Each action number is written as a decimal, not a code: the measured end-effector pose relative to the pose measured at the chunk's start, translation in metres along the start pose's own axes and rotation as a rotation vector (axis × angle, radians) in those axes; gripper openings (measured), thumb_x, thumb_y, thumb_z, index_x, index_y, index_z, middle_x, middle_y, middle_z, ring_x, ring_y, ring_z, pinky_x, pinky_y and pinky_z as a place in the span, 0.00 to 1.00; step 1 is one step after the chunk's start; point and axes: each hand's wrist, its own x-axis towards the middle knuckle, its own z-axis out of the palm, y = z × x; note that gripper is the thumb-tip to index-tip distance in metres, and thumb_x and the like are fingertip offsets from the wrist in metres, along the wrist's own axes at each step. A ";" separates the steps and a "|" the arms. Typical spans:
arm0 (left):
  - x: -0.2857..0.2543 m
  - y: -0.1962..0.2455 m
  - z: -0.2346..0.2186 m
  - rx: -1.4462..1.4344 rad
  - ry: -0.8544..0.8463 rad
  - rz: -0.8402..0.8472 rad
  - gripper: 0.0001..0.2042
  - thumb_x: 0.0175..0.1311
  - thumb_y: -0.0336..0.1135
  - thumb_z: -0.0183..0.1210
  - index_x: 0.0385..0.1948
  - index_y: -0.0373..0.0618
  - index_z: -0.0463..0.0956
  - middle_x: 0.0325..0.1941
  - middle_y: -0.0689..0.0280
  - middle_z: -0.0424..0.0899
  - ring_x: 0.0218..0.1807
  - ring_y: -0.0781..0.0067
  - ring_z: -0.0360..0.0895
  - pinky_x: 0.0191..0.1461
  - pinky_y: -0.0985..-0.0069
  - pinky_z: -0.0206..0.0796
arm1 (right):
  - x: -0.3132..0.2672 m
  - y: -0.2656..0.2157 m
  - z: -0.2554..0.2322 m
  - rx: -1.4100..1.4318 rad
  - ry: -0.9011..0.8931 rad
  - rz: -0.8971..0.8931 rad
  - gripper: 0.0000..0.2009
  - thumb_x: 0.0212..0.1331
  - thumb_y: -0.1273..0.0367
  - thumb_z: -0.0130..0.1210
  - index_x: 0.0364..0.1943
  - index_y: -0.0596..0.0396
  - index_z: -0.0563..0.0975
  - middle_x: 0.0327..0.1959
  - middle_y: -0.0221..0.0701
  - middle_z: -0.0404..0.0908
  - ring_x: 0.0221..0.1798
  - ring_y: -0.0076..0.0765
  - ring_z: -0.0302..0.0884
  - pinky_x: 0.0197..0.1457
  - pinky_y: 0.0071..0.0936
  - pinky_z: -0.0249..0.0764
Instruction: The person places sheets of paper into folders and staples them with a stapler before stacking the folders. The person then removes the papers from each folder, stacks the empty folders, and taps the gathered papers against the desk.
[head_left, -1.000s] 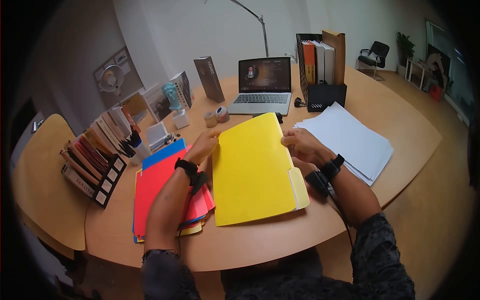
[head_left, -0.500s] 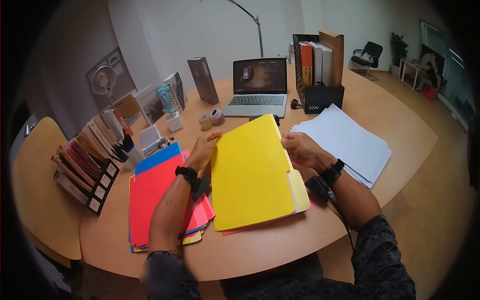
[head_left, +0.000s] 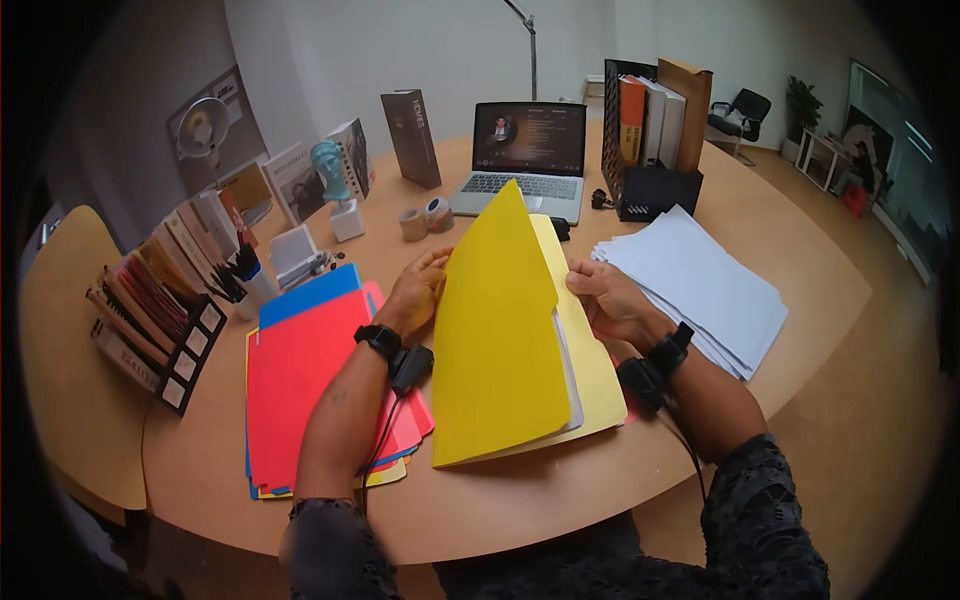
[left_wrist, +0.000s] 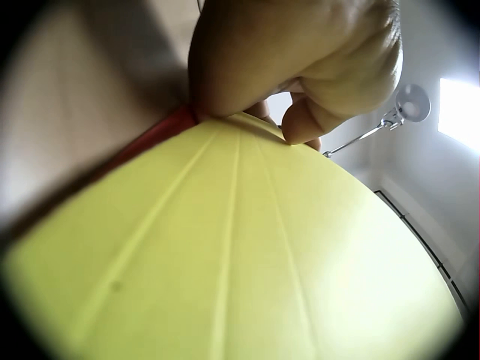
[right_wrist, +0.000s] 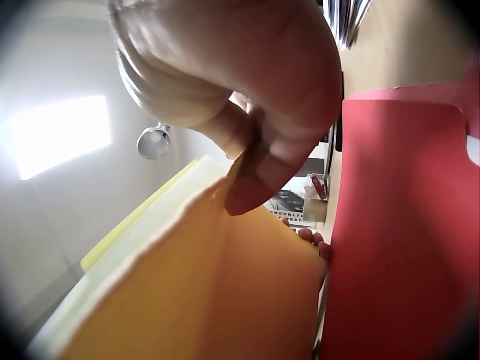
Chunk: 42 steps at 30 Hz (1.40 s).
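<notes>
In the head view a yellow folder (head_left: 500, 340) is held tilted above the table, its front cover standing partly away from the back panel (head_left: 600, 385). White paper (head_left: 571, 370) shows between them. The left hand (head_left: 413, 297) grips the folder's left, folded edge; in the left wrist view this hand (left_wrist: 300, 60) pinches that creased edge (left_wrist: 240, 135). The right hand (head_left: 615, 300) holds the back panel's upper right edge, pinched between thumb and fingers of the hand (right_wrist: 247, 90) in the right wrist view. A red folder (right_wrist: 405, 225) lies beneath, mostly hidden in the head view.
Red and blue folders (head_left: 310, 370) are stacked at left, white sheets (head_left: 700, 290) at right. Behind are a laptop (head_left: 527, 150), tape rolls (head_left: 413, 224), a bust (head_left: 335, 178) and a box file (head_left: 660, 192). Books (head_left: 150, 300) and a pen holder (head_left: 258, 288) stand left.
The yellow folder's front cover has swung away from its back panel, baring more of the paper and the panel. Both hands have kept their grip. The head view has shifted slightly.
</notes>
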 end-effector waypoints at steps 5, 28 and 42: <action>-0.003 0.003 0.002 -0.089 0.041 0.004 0.24 0.58 0.15 0.40 0.60 0.33 0.64 0.56 0.57 0.77 0.36 0.80 0.75 0.30 0.88 0.60 | 0.003 0.003 -0.002 -0.050 0.173 0.018 0.13 0.66 0.75 0.47 0.54 0.62 0.70 0.45 0.36 0.80 0.43 0.29 0.81 0.52 0.26 0.78; -0.008 0.006 -0.013 0.057 0.335 -0.023 0.09 0.61 0.19 0.41 0.38 0.37 0.71 0.34 0.63 0.76 0.32 0.75 0.73 0.37 0.80 0.70 | -0.012 -0.019 0.002 -0.493 0.340 0.235 0.33 0.71 0.42 0.34 0.35 0.59 0.80 0.39 0.35 0.77 0.46 0.32 0.72 0.51 0.29 0.67; 0.004 -0.012 -0.032 -0.019 0.330 0.023 0.09 0.64 0.23 0.40 0.29 0.39 0.70 0.28 0.66 0.73 0.27 0.75 0.70 0.35 0.78 0.70 | -0.001 -0.002 -0.022 -0.790 0.193 0.271 0.16 0.64 0.61 0.57 0.40 0.65 0.80 0.34 0.34 0.80 0.35 0.29 0.72 0.42 0.23 0.68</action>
